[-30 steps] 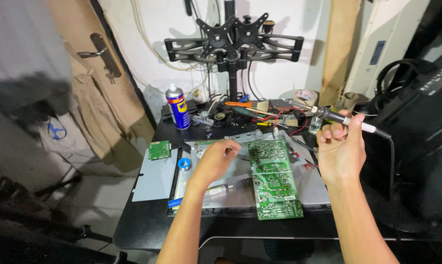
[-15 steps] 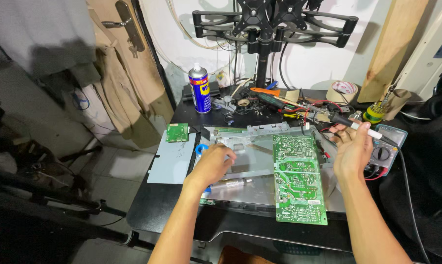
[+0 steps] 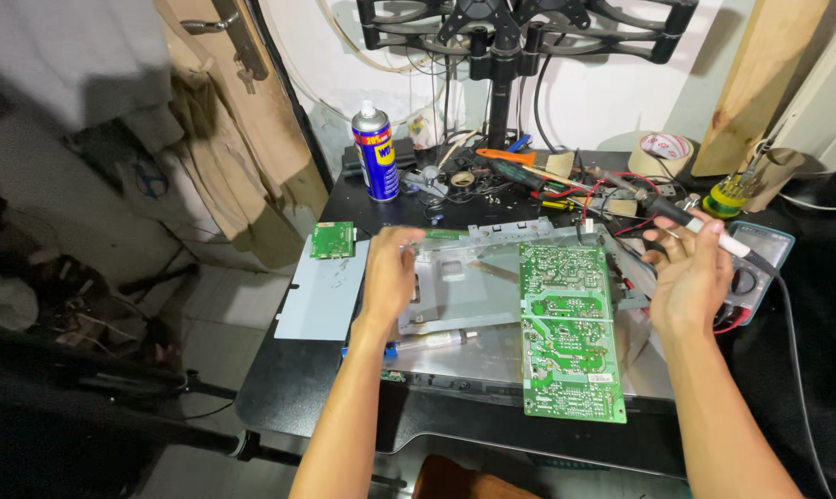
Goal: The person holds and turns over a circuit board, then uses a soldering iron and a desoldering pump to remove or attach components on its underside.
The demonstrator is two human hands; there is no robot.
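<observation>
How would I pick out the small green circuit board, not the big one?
Start at the blue spray can at the black table's back-left. Just in front of it lies a flat grey metal sheet; the small green board sits at its far edge, left of the left hand. It is squarish, far smaller than the long board.

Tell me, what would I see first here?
A big green circuit board lies on a grey metal tray mid-table. The left hand rests on the tray's left edge, and the right hand holds a soldering iron. A blue spray can stands behind.
</observation>
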